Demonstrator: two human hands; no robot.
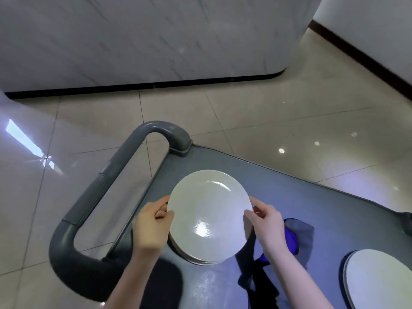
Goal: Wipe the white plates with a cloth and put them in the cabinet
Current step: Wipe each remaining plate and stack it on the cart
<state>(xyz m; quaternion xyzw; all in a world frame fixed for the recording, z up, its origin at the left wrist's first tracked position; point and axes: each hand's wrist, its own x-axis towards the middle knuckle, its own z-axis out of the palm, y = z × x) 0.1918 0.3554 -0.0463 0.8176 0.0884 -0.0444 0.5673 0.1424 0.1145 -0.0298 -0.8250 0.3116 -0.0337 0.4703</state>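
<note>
A white plate (208,212) is held by its rim between both hands, just above a stack of white plates (200,260) on the grey cart top (312,204). My left hand (152,226) grips the plate's left edge, thumb on top. My right hand (266,226) grips its right edge. A grey and blue cloth (298,237) lies on the cart just right of my right hand. A second stack of white plates (381,279) sits at the lower right corner of the view.
The cart's thick grey handle (93,197) loops out to the left. Glossy beige floor tiles (245,114) surround the cart. A white marble-patterned counter or cabinet wall (145,39) with a black base stands ahead.
</note>
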